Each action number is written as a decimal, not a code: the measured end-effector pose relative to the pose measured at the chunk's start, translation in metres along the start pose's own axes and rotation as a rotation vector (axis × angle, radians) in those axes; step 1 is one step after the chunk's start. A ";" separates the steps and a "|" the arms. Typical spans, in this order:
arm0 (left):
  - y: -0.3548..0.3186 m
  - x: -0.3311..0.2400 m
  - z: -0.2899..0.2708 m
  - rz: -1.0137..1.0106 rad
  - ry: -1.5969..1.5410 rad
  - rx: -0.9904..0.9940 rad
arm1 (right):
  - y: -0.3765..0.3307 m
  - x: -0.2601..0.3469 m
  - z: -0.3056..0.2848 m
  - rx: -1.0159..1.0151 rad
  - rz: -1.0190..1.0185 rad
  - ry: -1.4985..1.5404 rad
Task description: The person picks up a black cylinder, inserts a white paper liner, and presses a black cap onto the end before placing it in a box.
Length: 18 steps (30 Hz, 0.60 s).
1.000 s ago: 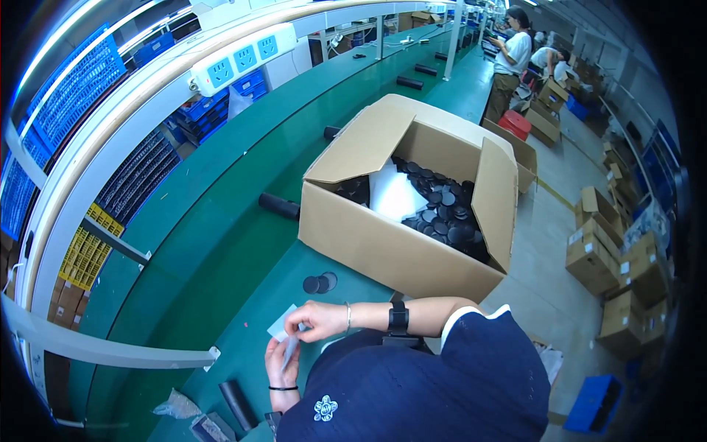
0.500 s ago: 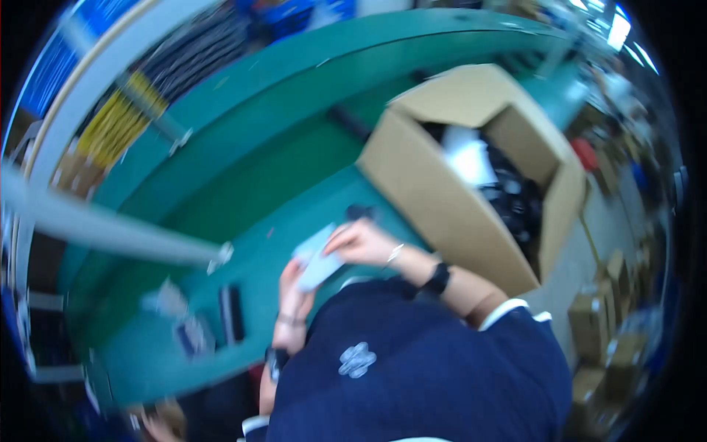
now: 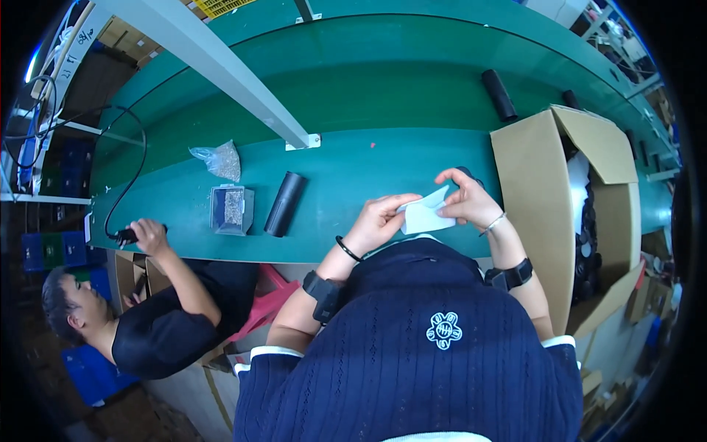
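A small pale sheet, like paper or a sheet of labels, is held up between my two hands in front of my waist. My left hand pinches its left edge with thumb and fingers. With thumb and finger, my right hand grips the right side, where a corner stands up in a fold or a separate layer. Just behind my right hand, a dark object is partly hidden on the green bench. A black tube lies on the bench left of my left hand.
On my right stands an open cardboard box with black parts. Leftward are a small grey bin of small pieces, a plastic bag and a metal post. A co-worker's hand grips a black corded tool.
My view has swung round and sharpened, bringing the co-worker at left into sight. Both hands still hold the sheet, now with one corner lifted on the right.
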<state>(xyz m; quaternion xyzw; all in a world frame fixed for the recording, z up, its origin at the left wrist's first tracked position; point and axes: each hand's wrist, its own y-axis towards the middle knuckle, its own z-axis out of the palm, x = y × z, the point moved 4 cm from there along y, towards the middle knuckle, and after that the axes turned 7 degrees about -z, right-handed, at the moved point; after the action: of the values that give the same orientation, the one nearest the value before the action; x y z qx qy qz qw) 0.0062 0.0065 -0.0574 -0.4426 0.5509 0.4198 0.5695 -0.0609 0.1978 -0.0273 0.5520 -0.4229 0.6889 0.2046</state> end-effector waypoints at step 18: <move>-0.005 -0.025 -0.006 0.303 0.603 -0.215 | 0.020 -0.021 -0.009 0.068 0.075 0.334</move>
<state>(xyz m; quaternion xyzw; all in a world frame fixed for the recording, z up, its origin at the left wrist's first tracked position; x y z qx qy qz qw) 0.0085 -0.0007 -0.0327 -0.5175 0.7064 0.4054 0.2626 -0.0750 0.1979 -0.0546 0.4205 -0.3796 0.7921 0.2274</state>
